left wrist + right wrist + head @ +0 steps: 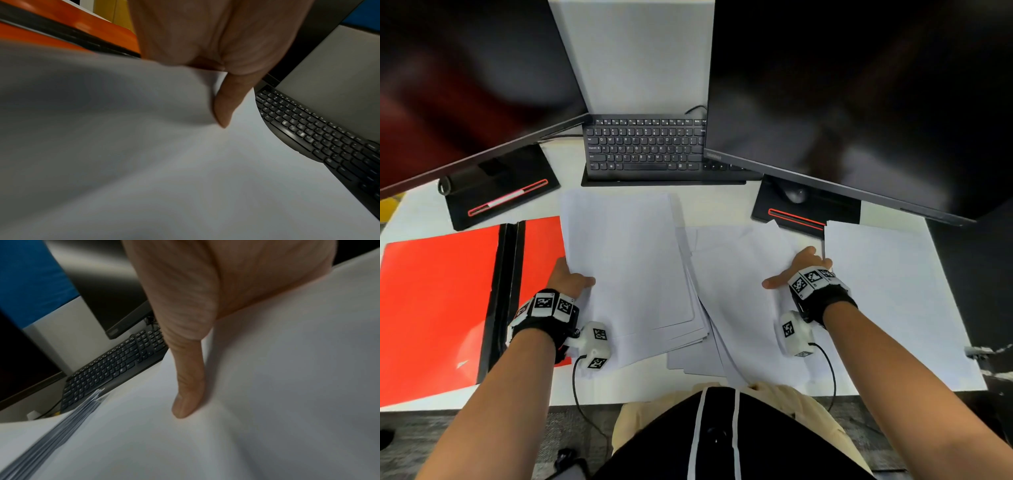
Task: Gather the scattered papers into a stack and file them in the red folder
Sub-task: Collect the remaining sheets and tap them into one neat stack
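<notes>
- Head view: the left hand (566, 279) grips the left edge of a pile of white papers (633, 274) on the desk (715, 205), thumb lying on top, other fingers hidden beneath.
- The right hand (796, 270) pinches the right edge of a second, looser spread of sheets (743, 294), thumb on top.
- The red folder (431, 308) lies open, just left of the pile, partly under it.
- One single sheet (883, 291) lies farther right.
- A keyboard (643, 147) sits behind the papers, between two monitors.
</notes>
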`<state>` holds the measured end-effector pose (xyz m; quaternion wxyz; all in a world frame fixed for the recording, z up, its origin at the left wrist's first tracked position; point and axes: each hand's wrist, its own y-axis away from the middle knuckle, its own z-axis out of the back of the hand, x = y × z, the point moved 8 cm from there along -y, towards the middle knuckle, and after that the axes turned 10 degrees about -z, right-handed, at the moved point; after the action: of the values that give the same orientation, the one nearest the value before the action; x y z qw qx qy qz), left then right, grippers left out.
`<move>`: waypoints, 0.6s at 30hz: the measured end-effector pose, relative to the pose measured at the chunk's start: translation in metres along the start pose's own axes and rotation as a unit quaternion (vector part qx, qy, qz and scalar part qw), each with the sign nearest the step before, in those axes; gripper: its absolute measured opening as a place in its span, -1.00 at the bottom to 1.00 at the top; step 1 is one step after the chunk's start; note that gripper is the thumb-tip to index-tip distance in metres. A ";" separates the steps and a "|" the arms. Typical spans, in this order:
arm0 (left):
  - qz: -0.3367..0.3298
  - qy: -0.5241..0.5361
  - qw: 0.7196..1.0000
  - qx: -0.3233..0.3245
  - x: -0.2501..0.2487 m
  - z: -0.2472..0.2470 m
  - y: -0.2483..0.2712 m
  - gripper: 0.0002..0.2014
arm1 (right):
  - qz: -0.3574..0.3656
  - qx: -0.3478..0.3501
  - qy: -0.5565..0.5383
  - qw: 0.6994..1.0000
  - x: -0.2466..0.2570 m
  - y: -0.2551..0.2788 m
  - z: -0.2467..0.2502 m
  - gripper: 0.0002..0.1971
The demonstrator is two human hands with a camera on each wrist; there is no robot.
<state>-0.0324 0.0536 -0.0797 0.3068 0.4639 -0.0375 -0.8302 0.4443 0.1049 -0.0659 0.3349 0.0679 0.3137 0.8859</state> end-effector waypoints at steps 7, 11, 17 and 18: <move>0.007 0.005 1.000 0.007 0.002 -0.002 0.002 -0.44 | -0.006 -0.017 0.024 1.000 0.000 0.000 0.003 0.19; 0.008 0.001 1.000 0.005 0.001 -0.002 0.004 -0.44 | 0.029 0.027 -0.025 0.999 0.005 -0.001 -0.005 0.11; 0.024 -0.006 1.000 0.012 0.004 -0.002 0.004 -0.43 | 0.079 0.083 -0.130 0.985 0.006 0.000 0.013 -0.22; 0.025 -0.008 1.000 0.014 0.004 -0.002 0.003 -0.42 | 0.092 0.072 -0.127 0.985 0.007 0.002 0.020 -0.31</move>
<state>-0.0311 0.0489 -0.0829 0.3209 0.4600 -0.0634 -0.8255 0.4441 0.1188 -0.0492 0.2832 0.2325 0.3236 0.8723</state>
